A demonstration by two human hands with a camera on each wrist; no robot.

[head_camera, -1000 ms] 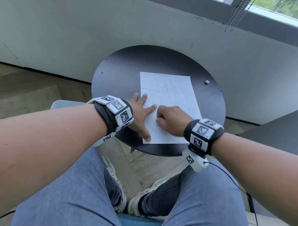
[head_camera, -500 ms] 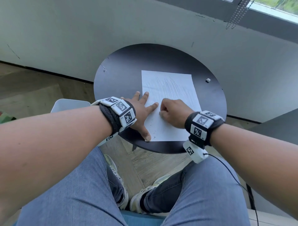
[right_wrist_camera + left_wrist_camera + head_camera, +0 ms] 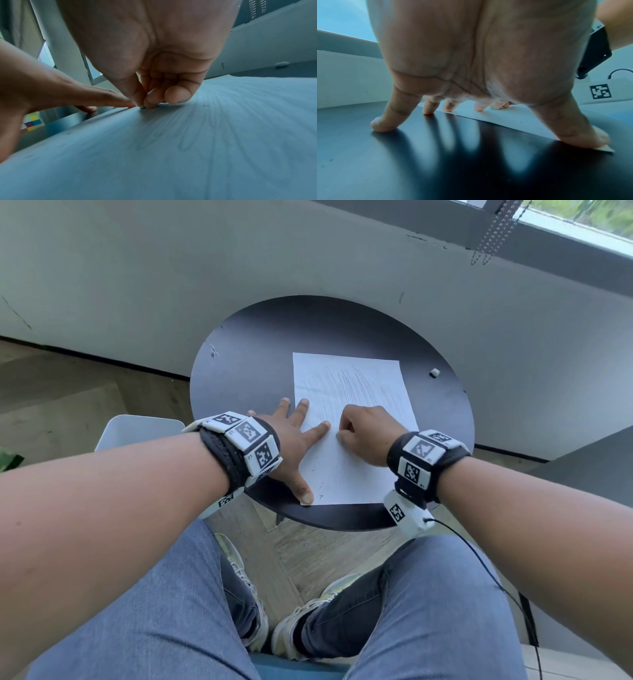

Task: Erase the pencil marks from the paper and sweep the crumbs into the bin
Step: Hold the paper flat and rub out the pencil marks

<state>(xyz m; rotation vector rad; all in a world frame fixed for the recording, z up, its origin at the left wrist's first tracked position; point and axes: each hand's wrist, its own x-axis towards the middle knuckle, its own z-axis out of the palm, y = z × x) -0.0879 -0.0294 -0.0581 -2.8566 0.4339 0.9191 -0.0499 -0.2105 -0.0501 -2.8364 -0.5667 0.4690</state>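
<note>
**Inspector:** State the position of the paper [image 3: 352, 426].

**Assistant:** It lies flat on the round dark desk [image 3: 246, 364], toward the near edge. Faint pencil strokes [image 3: 346, 385] cover its far half; a few small dark specks [image 3: 318, 484] sit near its near left corner.

**Inspector:** Left hand [image 3: 294, 440]?

**Assistant:** Spread wide and flat, fingers [image 3: 383, 125] straight. The wrist view shows the thumb tip pressing the near left corner of the sheet, two fingertips on its left margin, and the outer fingers on the bare desk. It grips nothing.

**Inspector:** Right hand [image 3: 366, 436]?

**Assistant:** Curled, knuckles up, over the middle of the sheet, just beside the left index finger. In the right wrist view the thumb and fingertips [image 3: 150, 102] pinch a small grey-blue object, apparently an eraser [image 3: 142, 107], its tip touching the paper. It is mostly hidden, so I cannot describe its shape.

**Inspector:** Other items?

**Assistant:** A small white lump [image 3: 434, 372] rests on the desk to the right of the sheet, well apart from it. A white bin [image 3: 137, 429] stands on the floor to the left of the desk, partly hidden by the left forearm. Both wrists carry bands [image 3: 246, 446] with black-and-white markers.
</note>
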